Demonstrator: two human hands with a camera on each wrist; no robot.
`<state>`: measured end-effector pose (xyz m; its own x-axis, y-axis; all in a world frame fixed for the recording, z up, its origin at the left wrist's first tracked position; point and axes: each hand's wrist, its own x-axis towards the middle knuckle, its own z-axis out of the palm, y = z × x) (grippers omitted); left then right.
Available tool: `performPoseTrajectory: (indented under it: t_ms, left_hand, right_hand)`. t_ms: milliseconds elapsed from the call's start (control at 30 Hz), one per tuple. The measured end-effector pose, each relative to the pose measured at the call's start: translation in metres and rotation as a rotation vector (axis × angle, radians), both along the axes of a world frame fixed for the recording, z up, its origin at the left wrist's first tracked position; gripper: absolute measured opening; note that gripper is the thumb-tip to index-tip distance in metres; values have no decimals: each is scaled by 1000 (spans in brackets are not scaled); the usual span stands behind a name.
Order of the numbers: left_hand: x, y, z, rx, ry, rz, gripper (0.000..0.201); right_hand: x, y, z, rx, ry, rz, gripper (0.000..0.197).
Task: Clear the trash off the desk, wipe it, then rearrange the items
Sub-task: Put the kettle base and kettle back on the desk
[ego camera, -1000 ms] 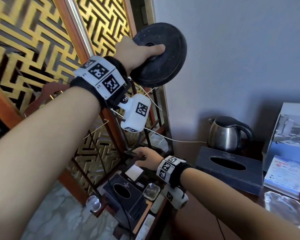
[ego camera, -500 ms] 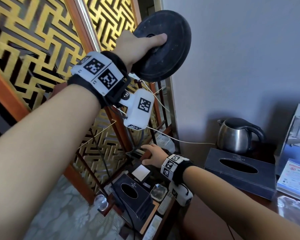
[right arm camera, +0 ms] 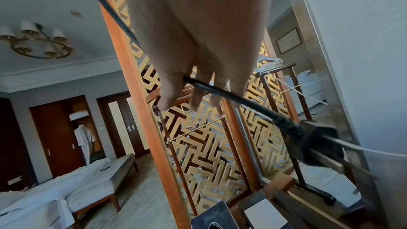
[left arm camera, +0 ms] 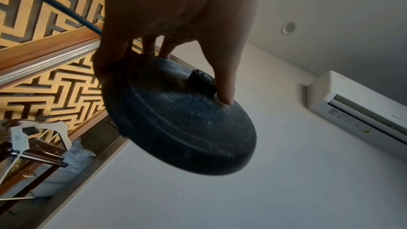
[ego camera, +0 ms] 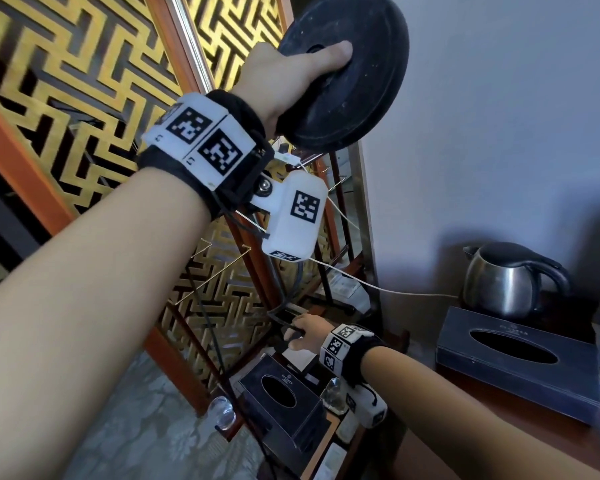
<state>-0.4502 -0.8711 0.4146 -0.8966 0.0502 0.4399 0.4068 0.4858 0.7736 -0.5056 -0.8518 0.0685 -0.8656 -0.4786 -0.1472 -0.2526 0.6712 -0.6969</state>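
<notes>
My left hand (ego camera: 291, 71) is raised high and grips a black round kettle base (ego camera: 354, 74), thumb on top near its centre hub. In the left wrist view the fingers curl under the rim of the dusty kettle base (left arm camera: 182, 128). Lower down, at the desk's far left end, my right hand (ego camera: 305, 336) pinches the base's black power cord (right arm camera: 231, 97). The cord ends in a black plug (right arm camera: 317, 144) just beyond the fingers of the right hand (right arm camera: 198, 58). A steel kettle (ego camera: 503, 282) stands on the desk at the right.
A dark tissue box (ego camera: 520, 368) lies in front of the kettle. Another black tissue box (ego camera: 278, 400) and a glass ashtray (ego camera: 333, 396) sit below my right hand. A gold lattice screen (ego camera: 66, 81) and a wooden rack (ego camera: 326, 237) with a white cable stand close on the left.
My left hand has lifted the kettle base higher. My right hand stays low at the desk's end, holding the cord.
</notes>
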Motion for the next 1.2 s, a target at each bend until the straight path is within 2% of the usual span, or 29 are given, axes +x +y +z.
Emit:
performPoseTrajectory:
  t_ms: [100,200,333,400,500,633,700,833,900,1000,1133,1200]
  left_hand:
    - [-7,-4,-1,6,2,-9,74]
    - [-14,-8,-7,-30,-5,14,87]
    - [-23,-13,-23,-84,7,85,107]
    - [-27,-14,-32,-135,-8,97,109]
    - [-31,-10,-47,-202,-50,92,94]
    - [-38,5,-76,-254,-93,-12,55]
    - [-39,16,-96,-265,-126,-68,52]
    - [-45,47,-139,-361,-140,-101,104]
    - [-48,67,-160,-420,-179,-132,118]
    - [-42,95,-182,-500,-200,-217,127]
    - [-17,126,-198,-659,-225,-358,94]
    - [-11,140,-212,-727,-218,-435,98]
  right_hand:
    - [6,2,5,-86,4,-25,25]
    - [12,8,8,-146,-91,-37,20]
    - [17,36,14,-101,-61,4,20]
    - [22,58,25,-48,5,30,24]
    - [30,101,42,56,103,26,20]
    - [41,164,46,158,97,-66,17]
    - [49,193,45,225,98,-152,19]
    - [67,245,39,299,76,-348,22]
    - [76,268,36,294,99,-428,21]
    - [90,297,35,176,139,-560,18]
    - [111,324,32,-165,81,-780,31]
    - [124,330,35,-359,-49,-861,37]
